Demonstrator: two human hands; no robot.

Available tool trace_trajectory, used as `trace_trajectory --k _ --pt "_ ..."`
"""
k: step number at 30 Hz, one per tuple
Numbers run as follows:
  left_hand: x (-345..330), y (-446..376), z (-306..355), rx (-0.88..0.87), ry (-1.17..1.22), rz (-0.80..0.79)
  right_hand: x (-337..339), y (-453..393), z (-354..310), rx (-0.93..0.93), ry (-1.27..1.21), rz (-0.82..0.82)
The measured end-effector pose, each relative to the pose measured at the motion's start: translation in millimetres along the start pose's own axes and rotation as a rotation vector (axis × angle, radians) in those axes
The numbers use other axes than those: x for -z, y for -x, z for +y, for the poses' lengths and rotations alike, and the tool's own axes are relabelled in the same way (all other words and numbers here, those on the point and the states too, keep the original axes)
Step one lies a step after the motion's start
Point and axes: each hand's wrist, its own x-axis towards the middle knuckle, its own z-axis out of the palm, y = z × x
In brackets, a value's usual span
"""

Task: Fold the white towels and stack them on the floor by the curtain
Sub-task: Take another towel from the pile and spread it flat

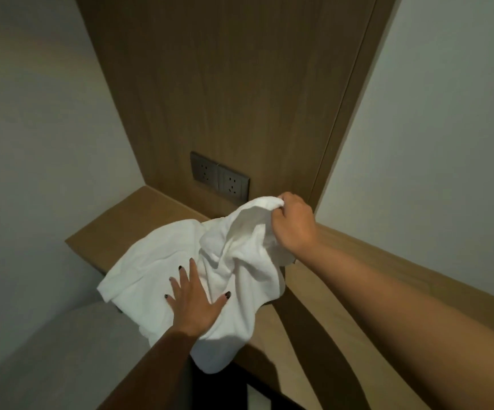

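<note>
One towel [228, 261]: white, crumpled on wooden table [139, 214], draping over its edge.
Left hand [194, 303]: fingers spread flat, pressing towel.
Right hand [294, 224]: at 2 o'clock, fingers pinching lifted corner.

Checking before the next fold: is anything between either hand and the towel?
No. The left hand presses flat on the white towel on the wooden ledge, and the right hand grips a raised corner. The floor and curtain are not in view.
</note>
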Motion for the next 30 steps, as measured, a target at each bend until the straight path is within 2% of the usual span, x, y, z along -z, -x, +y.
trace_trajectory --k 3,7,9,12,14,16,17,20,22,24,25,27,30 --pt "-12 0 -14 -0.065 -0.158 0.074 -2 10 4 0.033 0.101 -0.113" --pt "-4 -12 -25 -0.155 -0.304 0.059 -30 26 16 0.013 0.218 -0.387" --pt "0 -15 -31 -0.131 -0.343 0.030 -56 34 23 0.003 0.283 -0.531" --pt "-4 -13 -44 -0.089 -0.448 0.148 -99 44 35 -0.015 0.348 -0.738" --pt "-7 -10 -57 -0.054 -0.388 0.134 -127 53 43 -0.071 0.394 -0.805" --pt "-7 -8 -67 -0.080 -0.322 0.133 -148 61 50 -0.103 0.470 -0.817" --pt "-5 -7 -69 -0.085 -0.324 0.183 -155 62 54 -0.089 0.526 -0.812" --pt "8 -16 -70 -0.067 -0.343 0.151 -155 59 64 0.035 0.638 -0.740" --pt "14 -25 -70 -0.094 -0.308 0.134 -149 52 69 0.114 0.625 -0.701" --pt "26 -36 -65 -0.177 -0.288 0.182 -142 46 69 0.143 0.580 -0.691" --pt "38 -45 -60 -0.167 -0.257 0.241 -138 43 67 0.133 0.552 -0.688" --pt "66 -66 -44 -0.043 -0.185 0.237 -128 39 63 0.107 0.495 -0.666" --pt "112 -97 -26 -0.038 -0.057 0.362 -109 35 61 0.091 0.432 -0.597"
